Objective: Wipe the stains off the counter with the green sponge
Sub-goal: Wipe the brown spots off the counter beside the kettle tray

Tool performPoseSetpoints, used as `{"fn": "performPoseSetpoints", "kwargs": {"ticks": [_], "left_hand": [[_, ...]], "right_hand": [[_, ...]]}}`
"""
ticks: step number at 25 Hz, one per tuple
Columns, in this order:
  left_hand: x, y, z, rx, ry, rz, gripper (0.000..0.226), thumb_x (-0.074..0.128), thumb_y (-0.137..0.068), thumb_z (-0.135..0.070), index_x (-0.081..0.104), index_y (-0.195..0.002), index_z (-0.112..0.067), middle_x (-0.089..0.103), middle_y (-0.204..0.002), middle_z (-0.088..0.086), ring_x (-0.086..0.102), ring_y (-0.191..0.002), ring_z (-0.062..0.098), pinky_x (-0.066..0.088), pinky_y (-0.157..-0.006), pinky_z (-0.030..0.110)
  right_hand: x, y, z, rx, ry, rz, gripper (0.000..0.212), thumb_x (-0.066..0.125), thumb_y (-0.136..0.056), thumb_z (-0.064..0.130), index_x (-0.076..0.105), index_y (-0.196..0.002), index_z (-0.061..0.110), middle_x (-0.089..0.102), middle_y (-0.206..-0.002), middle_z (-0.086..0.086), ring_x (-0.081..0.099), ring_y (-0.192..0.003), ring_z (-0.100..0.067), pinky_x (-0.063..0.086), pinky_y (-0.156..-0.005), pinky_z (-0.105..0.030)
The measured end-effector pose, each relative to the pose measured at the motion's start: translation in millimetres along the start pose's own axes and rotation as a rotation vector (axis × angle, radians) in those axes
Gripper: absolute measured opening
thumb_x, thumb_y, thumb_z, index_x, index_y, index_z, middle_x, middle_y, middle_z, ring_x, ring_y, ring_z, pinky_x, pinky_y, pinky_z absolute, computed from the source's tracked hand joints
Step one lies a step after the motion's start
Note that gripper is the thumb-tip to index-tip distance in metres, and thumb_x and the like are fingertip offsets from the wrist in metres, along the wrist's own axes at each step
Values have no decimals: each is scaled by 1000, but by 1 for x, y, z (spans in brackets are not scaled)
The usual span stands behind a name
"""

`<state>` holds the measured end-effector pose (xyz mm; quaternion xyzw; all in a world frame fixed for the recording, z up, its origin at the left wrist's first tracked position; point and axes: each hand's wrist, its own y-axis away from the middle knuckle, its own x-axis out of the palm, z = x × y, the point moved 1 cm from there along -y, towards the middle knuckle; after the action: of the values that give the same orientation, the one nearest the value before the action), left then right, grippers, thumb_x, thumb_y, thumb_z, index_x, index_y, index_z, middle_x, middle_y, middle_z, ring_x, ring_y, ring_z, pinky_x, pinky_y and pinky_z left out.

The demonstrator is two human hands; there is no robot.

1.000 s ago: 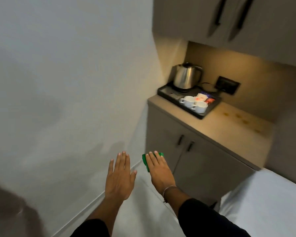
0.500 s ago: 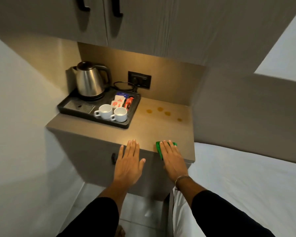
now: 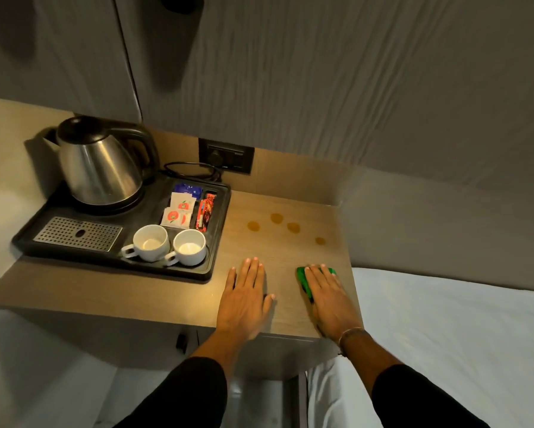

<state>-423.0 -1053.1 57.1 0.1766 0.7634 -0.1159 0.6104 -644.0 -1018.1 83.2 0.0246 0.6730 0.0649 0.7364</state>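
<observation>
Tabletop (image 3: 173,291), centre frame: left hand (image 3: 244,299) flat; right hand (image 3: 329,299) flat on sponge (image 3: 304,281); stains (image 3: 276,218) above; tray (image 3: 68,257) upper left.

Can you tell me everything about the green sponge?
The green sponge is bright green and looks soft. It lies flat on the tan counter near its front right corner. The right hand lies flat on top, covering most of it, so only its left edge and far end show. It sits nearer the person than the brown stains, not touching them.
</observation>
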Motion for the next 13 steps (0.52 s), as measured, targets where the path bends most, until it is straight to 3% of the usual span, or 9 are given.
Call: {"fn": "performPoseSetpoints", "kwargs": {"ticks": [5, 8, 13], "left_hand": [[7, 0, 1, 2, 37, 12, 79, 26, -108, -58, -1, -165, -10, -2, -176, 11, -9, -160, 27, 1, -130, 56], [7, 2, 1, -3, 32, -4, 78, 24, -108, -59, -1, -165, -12, -3, -176, 10, -10, -160, 26, 0, -130, 58], [12, 3, 3, -18, 20, -21, 76, 17, -106, -61, -1, -166, -17, -4, -177, 7, -11, -160, 26, -2, -128, 64]], "right_hand": [[6, 4, -1, 46, -246, 1, 78, 46, -95, 39, 12, -164, 28, 8, -174, 3, -5, -160, -23, 5, -130, -55], [13, 1, 8, 117, -300, -102, 69, 38, -103, 58, 16, -163, 33, 5, -170, 12, -6, -159, -19, 0, -129, -49], [28, 2, -16, 9, -231, -134, 63, 46, -107, 36, 15, -160, 43, 19, -172, 9, 4, -160, -20, 16, -129, -56]]}}
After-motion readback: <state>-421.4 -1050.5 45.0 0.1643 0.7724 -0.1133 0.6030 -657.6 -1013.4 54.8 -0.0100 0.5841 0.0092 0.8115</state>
